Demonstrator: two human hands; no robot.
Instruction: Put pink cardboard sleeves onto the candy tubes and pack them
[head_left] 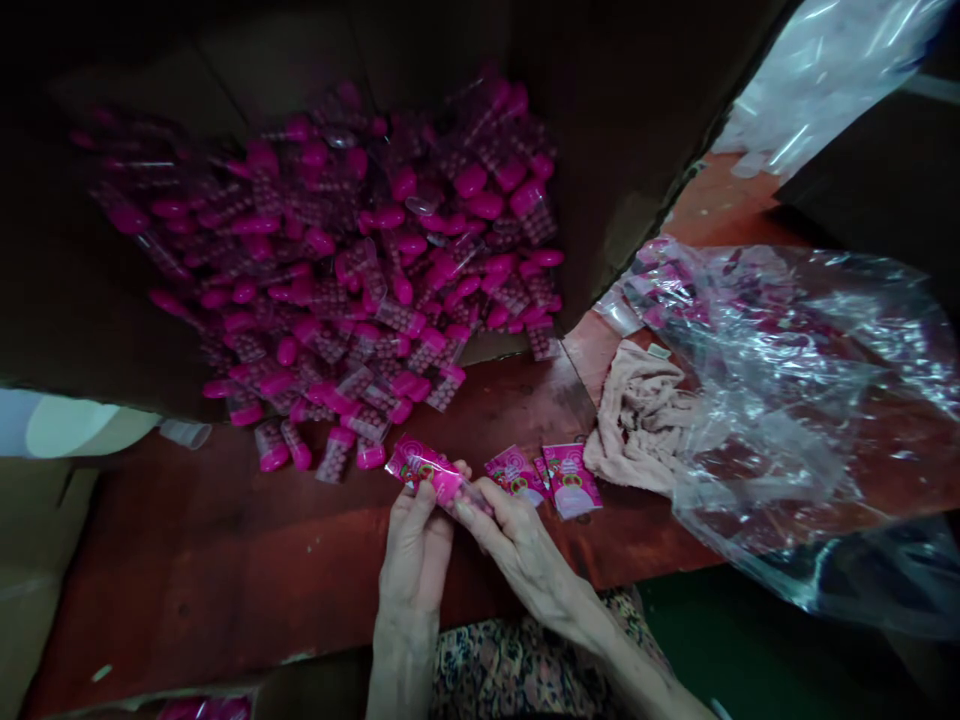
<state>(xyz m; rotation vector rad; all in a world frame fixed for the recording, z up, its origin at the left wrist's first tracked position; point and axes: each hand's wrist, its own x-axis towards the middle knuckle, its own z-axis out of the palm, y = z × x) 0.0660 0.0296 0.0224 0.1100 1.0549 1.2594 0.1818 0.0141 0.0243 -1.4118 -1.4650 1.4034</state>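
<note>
My left hand (417,545) pinches a flat pink printed sleeve (414,461) between thumb and fingers. Closed around a small clear bottle (478,499) of pink candy balls is my right hand (525,550). The bottle's capped end meets the sleeve's open end; how far it reaches inside is hard to make out. Just right of my hands, more flat pink sleeves (572,480) lie on the red-brown table (247,540). Beyond my hands, a heap of pink-capped candy bottles (360,290) spills out of a cardboard box (622,150) onto the tabletop.
A crumpled pale cloth (641,420) lies right of the sleeves, beside a large clear plastic bag (780,400) with pink items in or under it. At left, a small clear cup (184,433) sits by the box edge. An open carton with pink things (206,708) stands below the table's front edge.
</note>
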